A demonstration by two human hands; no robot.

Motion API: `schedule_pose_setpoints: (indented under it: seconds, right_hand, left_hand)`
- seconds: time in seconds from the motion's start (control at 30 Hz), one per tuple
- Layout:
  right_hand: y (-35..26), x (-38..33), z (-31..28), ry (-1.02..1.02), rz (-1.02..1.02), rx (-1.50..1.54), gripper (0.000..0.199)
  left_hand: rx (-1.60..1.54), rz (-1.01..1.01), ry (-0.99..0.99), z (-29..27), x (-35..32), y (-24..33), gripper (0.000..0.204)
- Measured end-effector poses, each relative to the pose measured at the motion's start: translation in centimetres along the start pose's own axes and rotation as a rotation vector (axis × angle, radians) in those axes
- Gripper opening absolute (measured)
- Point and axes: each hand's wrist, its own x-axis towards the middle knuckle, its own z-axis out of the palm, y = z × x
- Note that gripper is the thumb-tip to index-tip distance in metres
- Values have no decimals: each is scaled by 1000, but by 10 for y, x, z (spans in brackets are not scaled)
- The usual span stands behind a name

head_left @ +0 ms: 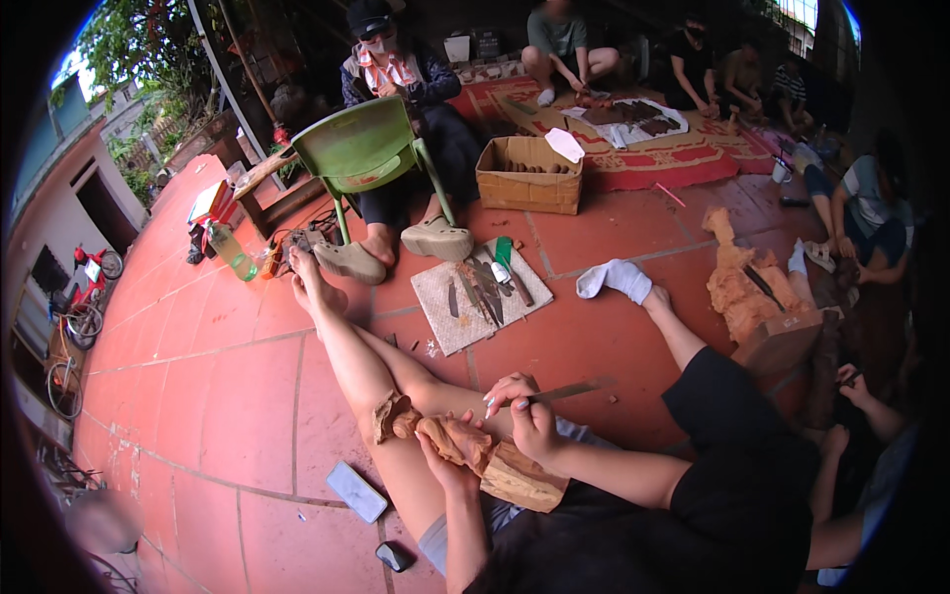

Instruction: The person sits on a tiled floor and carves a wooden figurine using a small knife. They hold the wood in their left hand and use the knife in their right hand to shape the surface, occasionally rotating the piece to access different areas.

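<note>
A reddish-brown carved wooden figure lies across my thighs, its pale block-like base toward my body. My left hand is closed around the figure's middle from below. Just above the carving, my right hand grips a long, flat, dark metal tool that looks like a file. The tool's blade sticks out to the right, slightly blurred at its tip. Beyond my legs, several similar flat tools lie on a pale square mat, with a green-and-white item among them.
A phone and a small black object lie left of my leg. A larger wooden carving stands at right. Ahead are a green chair, a seated person in clogs and a cardboard box. Others sit around a red mat.
</note>
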Motion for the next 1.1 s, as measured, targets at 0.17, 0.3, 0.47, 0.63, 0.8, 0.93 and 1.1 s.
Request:
schedule_pose_setpoints:
  seconds: [0.17, 0.3, 0.47, 0.63, 0.8, 0.93, 1.1]
  right_hand:
    - [-3, -9, 4, -116, 261, -164, 30]
    - [-11, -2, 6, -224, 206, -273, 26]
    - [-1, -4, 6, -201, 136, -281, 25]
    - [-9, 2, 4, -190, 107, -192, 25]
    - [-4, -5, -4, -157, 160, -68, 26]
    - [-11, -4, 1, -50, 245, -2, 27]
    - [-12, 2, 4, 92, 408, 186, 24]
  left_hand:
    - [-7, -6, 99, 3, -6, 6, 54]
    - [-23, 49, 127, -3, -6, 7, 43]
    - [-17, 45, 156, -2, -5, 4, 42]
    - [16, 33, 165, -10, -4, 5, 42]
    - [35, 64, 118, -11, -4, 1, 47]
    - [43, 69, 57, -14, -4, 0, 48]
    - [97, 104, 42, -14, -2, -3, 51]
